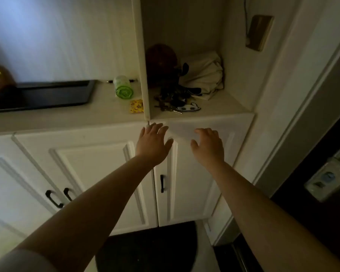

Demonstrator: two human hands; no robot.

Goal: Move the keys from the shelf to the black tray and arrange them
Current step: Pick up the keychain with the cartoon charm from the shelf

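I'm at the reach, nothing lifted yet. My left hand and right hand hover spread and empty below the shelf, where the keys lie heaped. Next I gather them, then carry left to the black tray on the worktop.

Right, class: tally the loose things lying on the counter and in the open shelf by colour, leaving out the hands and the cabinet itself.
Black: 2, the black tray and the pen
Green: 1, the green roll
Yellow: 1, the yellow packet
Dark mixed: 1, the bunch of keys
Reddish brown: 1, the round object
Cream: 1, the cloth bag
Total: 7
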